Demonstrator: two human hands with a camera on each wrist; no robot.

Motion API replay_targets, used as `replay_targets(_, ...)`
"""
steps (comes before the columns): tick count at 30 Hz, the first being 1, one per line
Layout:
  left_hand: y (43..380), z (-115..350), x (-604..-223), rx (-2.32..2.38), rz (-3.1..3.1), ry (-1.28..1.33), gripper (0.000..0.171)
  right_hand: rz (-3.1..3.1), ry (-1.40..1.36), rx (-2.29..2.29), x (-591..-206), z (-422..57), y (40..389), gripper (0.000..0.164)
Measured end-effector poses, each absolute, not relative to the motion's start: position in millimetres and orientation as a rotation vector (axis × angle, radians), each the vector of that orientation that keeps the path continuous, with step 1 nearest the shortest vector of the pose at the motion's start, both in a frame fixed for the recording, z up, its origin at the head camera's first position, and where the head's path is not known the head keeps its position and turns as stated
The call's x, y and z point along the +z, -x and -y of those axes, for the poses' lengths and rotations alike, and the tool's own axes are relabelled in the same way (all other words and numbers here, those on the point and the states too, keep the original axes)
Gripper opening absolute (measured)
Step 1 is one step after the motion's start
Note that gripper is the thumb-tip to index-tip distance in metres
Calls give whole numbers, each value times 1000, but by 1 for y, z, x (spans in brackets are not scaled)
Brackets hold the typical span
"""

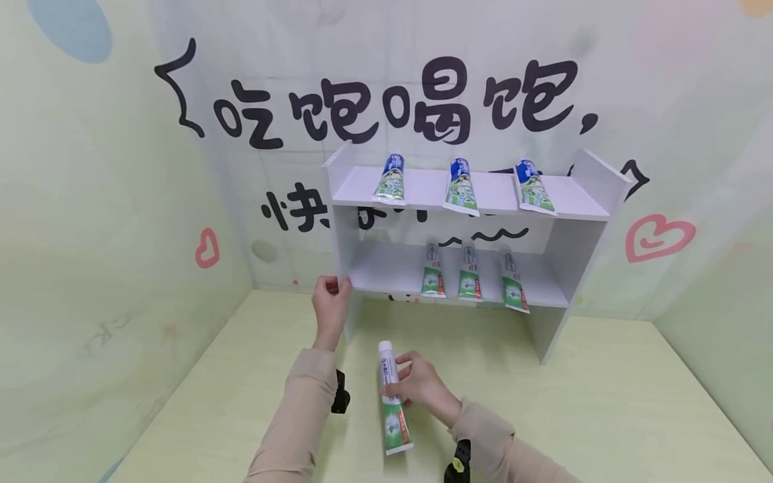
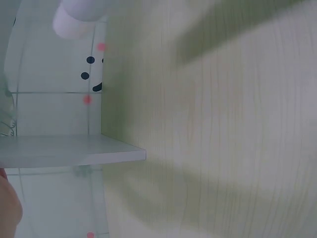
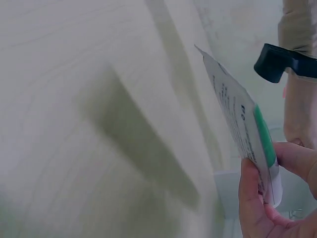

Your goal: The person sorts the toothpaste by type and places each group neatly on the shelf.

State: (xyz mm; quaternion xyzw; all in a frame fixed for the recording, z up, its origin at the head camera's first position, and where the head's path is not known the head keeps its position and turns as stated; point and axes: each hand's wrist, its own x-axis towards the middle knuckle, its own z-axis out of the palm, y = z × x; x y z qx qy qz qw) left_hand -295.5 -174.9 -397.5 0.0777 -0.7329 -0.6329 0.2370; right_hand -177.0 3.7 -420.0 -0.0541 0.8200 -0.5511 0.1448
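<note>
A white and green toothpaste tube (image 1: pixel 391 396), its white cap pointing towards the shelf, is held between the thumb and fingers of my right hand (image 1: pixel 423 386). In the right wrist view the tube's printed back (image 3: pixel 235 109) faces the camera, and its shadow falls on the table. My left hand (image 1: pixel 330 308) has curled fingers at the left side panel of a white two-tier shelf (image 1: pixel 386 265), gripping its edge at the lower board's height. Only a small part of that hand (image 2: pixel 7 210) shows beside the panel (image 2: pixel 74 151) in the left wrist view.
Three blue and green tubes (image 1: pixel 461 188) lie on the upper board. On the lower board, three white and green tubes (image 1: pixel 469 272) lie towards the middle and right. The shelf stands on a pale wood-grain table (image 1: pixel 610 402) against a printed wall (image 1: pixel 290 40).
</note>
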Motion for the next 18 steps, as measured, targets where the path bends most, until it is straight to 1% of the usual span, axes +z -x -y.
replay_targets(8, 295, 176, -396, -1722, 2009, -199, 26, -2361, 183, -1631, -387, -13, 183, 60)
replay_targets(18, 294, 177, -398, -1725, 1999, -187, 27, -2371, 181, -1667, -368, -15, 189, 59)
